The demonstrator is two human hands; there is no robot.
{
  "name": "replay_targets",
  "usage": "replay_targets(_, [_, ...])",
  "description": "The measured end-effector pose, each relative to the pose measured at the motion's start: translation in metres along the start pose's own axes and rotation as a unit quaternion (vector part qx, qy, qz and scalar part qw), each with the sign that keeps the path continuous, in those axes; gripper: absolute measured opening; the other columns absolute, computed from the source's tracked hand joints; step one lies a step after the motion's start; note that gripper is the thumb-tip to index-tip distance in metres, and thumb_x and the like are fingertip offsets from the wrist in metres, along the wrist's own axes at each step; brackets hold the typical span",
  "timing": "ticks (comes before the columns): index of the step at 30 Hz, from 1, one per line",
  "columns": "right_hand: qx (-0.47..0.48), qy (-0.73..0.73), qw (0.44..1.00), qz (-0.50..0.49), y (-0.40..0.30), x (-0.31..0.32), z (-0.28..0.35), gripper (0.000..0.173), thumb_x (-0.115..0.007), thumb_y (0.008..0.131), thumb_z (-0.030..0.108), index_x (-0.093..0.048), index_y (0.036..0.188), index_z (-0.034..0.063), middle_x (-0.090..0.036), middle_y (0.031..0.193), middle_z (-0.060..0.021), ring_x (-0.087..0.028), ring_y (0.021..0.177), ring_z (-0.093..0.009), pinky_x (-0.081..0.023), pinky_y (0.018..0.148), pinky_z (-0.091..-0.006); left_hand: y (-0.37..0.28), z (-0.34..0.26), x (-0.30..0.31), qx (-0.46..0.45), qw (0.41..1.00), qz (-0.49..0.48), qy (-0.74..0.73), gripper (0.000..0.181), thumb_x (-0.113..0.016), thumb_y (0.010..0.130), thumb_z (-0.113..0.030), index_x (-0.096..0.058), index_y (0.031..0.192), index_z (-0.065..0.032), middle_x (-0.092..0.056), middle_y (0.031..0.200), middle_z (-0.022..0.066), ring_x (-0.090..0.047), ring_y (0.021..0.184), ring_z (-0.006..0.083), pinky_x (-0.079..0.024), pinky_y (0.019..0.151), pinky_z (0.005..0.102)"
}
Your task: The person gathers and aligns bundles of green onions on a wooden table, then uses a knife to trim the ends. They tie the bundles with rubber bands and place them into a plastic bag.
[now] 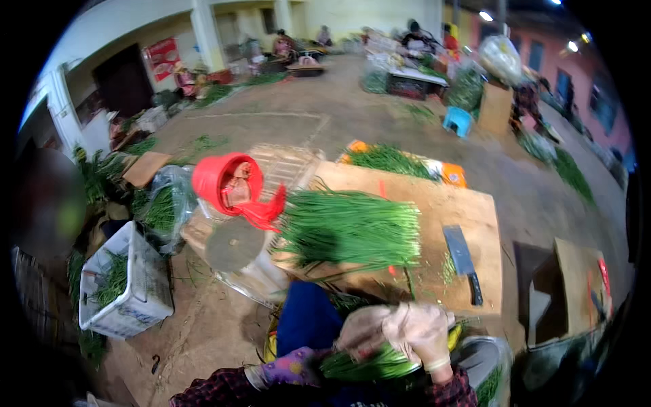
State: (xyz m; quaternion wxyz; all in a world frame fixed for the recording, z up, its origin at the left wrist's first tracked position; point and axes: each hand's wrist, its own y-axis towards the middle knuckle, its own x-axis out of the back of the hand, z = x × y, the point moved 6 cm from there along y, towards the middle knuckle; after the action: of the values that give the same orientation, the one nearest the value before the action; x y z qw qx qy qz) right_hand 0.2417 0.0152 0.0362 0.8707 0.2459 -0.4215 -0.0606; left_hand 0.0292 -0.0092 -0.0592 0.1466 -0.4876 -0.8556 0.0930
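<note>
At the bottom, my left hand (292, 367), in a purple flowered covering, rests against the leafy end of a bunch of chives (374, 365) on my lap. Its fingers are hidden. My right hand (421, 330) wears a pale glove and grips a blurred, pinkish-beige cloth (363, 325) over the bunch. Before me on a wooden board (457, 203) lies a broad pile of chives (351, 229), white ends to the right. A cleaver (460, 254) with a black handle lies right of the pile, beside small green trimmings (448, 269).
A red bucket (211, 178) lies tipped left of the board, red ties (264, 211) spilling out. Left on the floor stands a white plastic crate (147, 300) holding greens. Beyond the board are an orange-and-white sack (452, 174) and a blue stool (457, 121). Several people sit farther off.
</note>
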Motion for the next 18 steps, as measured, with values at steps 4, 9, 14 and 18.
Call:
replay_targets(4, [0.046,-0.271,0.942,-0.195,-0.025,-0.001,-0.042,0.031,-0.058,0.071,0.011,-0.059,0.101,0.0044,-0.057,0.080,-0.0081,-0.054,0.075,-0.027,-0.041,0.068,-0.0387,0.007,-0.020,0.007,0.094,0.994,-0.021,-0.047,0.069,-0.071,0.066,-0.003,-0.042,0.128,-0.0012,-0.057,0.115,0.0072,-0.051,0.102,0.0116,-0.043,0.088,0.0272])
replay_targets(9, [-0.253,0.770,0.540,-0.226,-0.080,0.056,-0.136,0.037,-0.060,0.078,0.010,-0.051,0.112,-0.0034,-0.059,0.095,-0.0105,-0.057,0.090,-0.021,-0.046,0.085,-0.0307,0.003,-0.013,0.014,0.047,0.982,-0.079,-0.168,0.063,-0.073,0.065,0.001,-0.047,0.122,-0.0021,-0.061,0.108,0.0046,-0.055,0.096,0.0098,-0.045,0.083,0.0249])
replay_targets(14, [-0.347,0.617,0.686,-0.167,-0.091,0.027,-0.083,0.056,-0.070,0.070,0.011,-0.047,0.118,-0.0040,-0.056,0.111,-0.0124,-0.055,0.098,-0.021,-0.043,0.090,-0.0332,0.011,-0.013,0.014,0.056,0.980,-0.056,-0.182,0.057,-0.075,0.064,0.000,-0.052,0.117,-0.0031,-0.061,0.110,0.0048,-0.056,0.099,0.0124,-0.045,0.086,0.0279])
replay_targets(18, [-0.276,0.415,0.861,-0.098,-0.069,-0.019,-0.063,0.059,-0.077,0.067,0.012,-0.048,0.116,-0.0038,-0.058,0.108,-0.0085,-0.054,0.099,-0.018,-0.042,0.090,-0.0303,0.012,-0.009,0.014,0.088,0.971,-0.076,-0.210,0.055,-0.074,0.064,0.000,-0.053,0.115,-0.0038,-0.061,0.109,0.0044,-0.056,0.097,0.0130,-0.045,0.086,0.0283])
